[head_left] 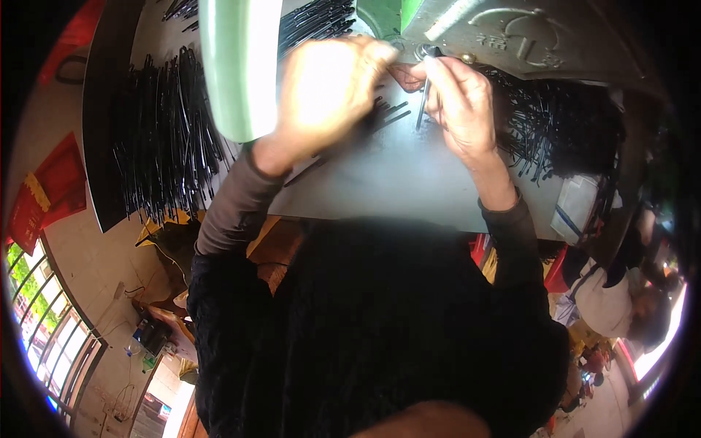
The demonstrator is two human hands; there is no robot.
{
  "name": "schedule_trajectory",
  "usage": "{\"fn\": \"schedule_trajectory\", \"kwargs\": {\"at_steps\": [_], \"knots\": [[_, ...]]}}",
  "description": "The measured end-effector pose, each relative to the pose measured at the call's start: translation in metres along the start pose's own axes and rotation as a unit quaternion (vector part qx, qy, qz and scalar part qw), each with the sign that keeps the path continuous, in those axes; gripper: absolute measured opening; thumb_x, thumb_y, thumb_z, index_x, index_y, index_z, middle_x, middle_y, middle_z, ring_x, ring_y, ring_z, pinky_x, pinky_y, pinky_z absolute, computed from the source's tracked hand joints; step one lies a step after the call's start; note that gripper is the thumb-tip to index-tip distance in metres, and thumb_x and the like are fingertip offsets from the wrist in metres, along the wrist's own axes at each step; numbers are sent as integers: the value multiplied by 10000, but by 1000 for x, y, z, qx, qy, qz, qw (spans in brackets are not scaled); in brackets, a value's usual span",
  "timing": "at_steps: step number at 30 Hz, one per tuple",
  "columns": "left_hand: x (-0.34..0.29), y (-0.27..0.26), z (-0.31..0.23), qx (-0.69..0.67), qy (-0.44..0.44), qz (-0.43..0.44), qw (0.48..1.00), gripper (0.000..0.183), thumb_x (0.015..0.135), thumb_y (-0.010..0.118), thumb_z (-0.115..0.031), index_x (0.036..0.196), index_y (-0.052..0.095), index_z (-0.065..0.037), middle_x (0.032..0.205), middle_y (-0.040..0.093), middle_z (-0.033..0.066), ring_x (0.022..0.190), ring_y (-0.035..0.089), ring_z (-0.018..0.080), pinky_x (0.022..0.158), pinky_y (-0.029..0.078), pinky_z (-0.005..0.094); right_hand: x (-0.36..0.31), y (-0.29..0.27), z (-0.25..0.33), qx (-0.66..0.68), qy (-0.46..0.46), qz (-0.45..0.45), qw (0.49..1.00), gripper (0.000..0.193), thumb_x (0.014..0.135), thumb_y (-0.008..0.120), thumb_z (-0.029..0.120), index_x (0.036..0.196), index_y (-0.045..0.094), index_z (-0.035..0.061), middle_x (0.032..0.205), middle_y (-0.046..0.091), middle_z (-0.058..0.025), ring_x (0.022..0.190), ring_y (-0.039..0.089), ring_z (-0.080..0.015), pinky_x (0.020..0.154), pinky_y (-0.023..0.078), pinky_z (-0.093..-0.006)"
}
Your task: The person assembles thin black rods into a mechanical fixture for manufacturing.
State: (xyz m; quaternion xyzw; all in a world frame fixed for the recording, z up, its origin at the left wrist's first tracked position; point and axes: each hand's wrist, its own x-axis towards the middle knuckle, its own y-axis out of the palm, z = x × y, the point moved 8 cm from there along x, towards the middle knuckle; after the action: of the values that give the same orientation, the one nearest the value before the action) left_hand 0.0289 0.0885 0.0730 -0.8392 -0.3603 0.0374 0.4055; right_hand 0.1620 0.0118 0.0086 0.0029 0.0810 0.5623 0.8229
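My right hand [467, 102] pinches a thin black rod [422, 109] between thumb and fingers, right beside the small round metal fitting [425, 51] of a machine. The rod's lower end points toward me. To the left, my left hand [328, 87] is closed, its fingertips reaching to the same fitting. Glare washes out the back of that hand, and what its fingers hold is hidden. Several loose black rods [391, 117] lie on the pale tabletop [394, 182] between and below my hands.
A grey metal machine body [540, 36] with raised markings fills the upper right. A pale green lamp or tube [237, 66] hangs close over my left forearm. Black rod bundles lie left [168, 139], behind [314, 25] and right [533, 117]. A clear box [577, 201] sits at the right edge.
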Motion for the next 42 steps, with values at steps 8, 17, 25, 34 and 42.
{"fn": "schedule_trajectory", "kwargs": {"at_steps": [8,17,25,34,42], "knots": [[-16,-15,75,187,-71,-101,975,169,771,727,-123,894,629,-61,854,592,104,831,539,296,757,437,402,-28,25,-5,-117,-1,122,986,105,887,645,53,953,684,-19,609,550,43,533,484,-10,472,359,-176],[-17,-13,69,142,-37,-133,980,150,791,706,-147,921,654,-92,839,608,50,812,550,234,795,395,379,-59,-12,-23,95,35,80,992,187,883,594,-39,1069,611,-39,744,595,-3,616,539,-29,521,431,-171],[-17,-11,68,140,-33,-119,982,124,819,710,-199,874,683,-92,752,592,16,763,559,187,769,389,354,-93,-28,25,-282,-259,55,922,157,788,642,-110,901,618,-4,761,583,-51,694,631,-131,602,522,-232],[-6,-25,69,-78,-94,-163,979,100,866,682,-105,889,706,-10,711,623,-14,624,497,23,520,364,193,-105,-10,18,-483,-224,109,840,155,732,701,-13,865,633,32,702,529,-68,639,558,-245,532,446,-353],[-10,-1,12,144,116,-146,972,98,790,714,-3,881,679,-16,758,646,94,674,620,202,649,488,282,-61,-5,12,-322,-146,-19,935,71,808,657,3,834,592,14,663,570,-49,516,519,-125,482,414,-270]]}}
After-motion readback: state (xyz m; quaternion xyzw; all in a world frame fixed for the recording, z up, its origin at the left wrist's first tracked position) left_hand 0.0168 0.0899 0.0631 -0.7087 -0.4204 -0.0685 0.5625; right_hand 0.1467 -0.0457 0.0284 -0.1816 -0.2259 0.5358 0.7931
